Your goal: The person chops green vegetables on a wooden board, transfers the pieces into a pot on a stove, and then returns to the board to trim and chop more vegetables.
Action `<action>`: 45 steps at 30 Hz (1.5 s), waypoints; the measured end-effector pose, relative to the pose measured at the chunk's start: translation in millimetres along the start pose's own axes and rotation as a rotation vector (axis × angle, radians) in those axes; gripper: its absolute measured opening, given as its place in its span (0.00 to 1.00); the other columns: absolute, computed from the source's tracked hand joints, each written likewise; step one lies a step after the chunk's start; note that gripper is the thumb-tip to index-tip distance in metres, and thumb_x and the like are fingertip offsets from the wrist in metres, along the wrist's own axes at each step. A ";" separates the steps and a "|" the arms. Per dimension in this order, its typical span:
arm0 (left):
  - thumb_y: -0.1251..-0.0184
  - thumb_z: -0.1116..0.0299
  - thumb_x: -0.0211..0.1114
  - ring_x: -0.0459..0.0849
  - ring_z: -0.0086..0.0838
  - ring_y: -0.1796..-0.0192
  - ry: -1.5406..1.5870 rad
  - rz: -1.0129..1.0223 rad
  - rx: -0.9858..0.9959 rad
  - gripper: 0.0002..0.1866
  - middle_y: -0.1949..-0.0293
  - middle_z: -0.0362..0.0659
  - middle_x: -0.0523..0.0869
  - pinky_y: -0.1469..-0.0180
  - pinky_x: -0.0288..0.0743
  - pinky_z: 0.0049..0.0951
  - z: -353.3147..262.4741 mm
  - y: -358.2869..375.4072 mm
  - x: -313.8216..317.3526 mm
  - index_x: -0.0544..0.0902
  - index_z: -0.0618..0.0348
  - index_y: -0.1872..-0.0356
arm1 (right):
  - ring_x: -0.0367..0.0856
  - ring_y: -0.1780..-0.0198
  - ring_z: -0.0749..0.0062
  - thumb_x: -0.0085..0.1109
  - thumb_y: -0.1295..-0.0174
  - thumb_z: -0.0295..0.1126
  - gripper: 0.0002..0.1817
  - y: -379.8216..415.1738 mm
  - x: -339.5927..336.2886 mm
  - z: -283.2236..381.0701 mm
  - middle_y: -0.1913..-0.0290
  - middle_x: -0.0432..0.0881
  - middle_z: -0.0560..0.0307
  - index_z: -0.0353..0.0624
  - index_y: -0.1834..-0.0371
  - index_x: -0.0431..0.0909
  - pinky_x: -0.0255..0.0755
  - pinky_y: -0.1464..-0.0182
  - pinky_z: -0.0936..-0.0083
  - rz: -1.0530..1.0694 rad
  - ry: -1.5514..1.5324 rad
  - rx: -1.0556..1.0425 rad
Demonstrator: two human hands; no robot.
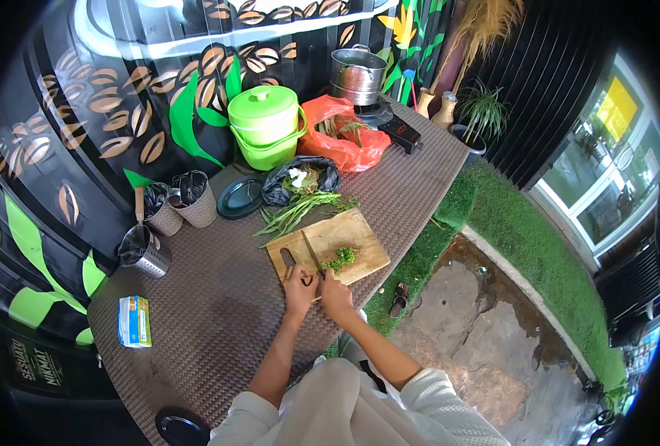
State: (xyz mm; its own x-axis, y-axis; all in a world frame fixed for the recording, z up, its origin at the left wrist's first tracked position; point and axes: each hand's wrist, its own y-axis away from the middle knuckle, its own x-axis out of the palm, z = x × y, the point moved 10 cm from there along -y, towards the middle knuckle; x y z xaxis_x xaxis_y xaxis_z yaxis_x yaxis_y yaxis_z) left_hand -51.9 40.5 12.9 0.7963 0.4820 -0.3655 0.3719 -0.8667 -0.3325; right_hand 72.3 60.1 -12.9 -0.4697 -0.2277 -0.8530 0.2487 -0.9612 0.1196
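One wooden board is lying on the worktop, chopped greens resting on it at 12 o'clock from my right grip. That grip is clasping the knife, its blade pointing to 11 o'clock. My left grip is curling just beside its handle; I cannot tell whether it is holding anything. For safe cutting, I should be keeping those fingers tucked clear of the edge and the board steady.

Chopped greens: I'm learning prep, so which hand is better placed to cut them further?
Right, probably: the right hand holds the knife and is nearer the chopped greens. The left hand is farther away, on the blade's other side.
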 end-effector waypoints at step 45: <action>0.47 0.81 0.69 0.78 0.36 0.59 -0.042 -0.057 0.087 0.10 0.67 0.44 0.77 0.56 0.73 0.35 5.1 -1.3 -3.2 0.76 0.62 0.67 | 0.80 0.65 0.30 0.45 0.30 0.40 0.16 38.7 -24.0 -9.6 0.71 0.80 0.28 0.37 0.53 0.62 0.73 0.62 0.42 -0.078 -0.180 0.049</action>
State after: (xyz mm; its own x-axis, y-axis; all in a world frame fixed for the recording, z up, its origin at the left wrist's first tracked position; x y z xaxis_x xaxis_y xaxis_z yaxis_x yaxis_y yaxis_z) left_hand -57.4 40.8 10.1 0.7537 0.5368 -0.3793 0.3721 -0.8241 -0.4270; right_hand 101.3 29.9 7.2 -0.6309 -0.1719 -0.7566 0.1662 -0.9825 0.0846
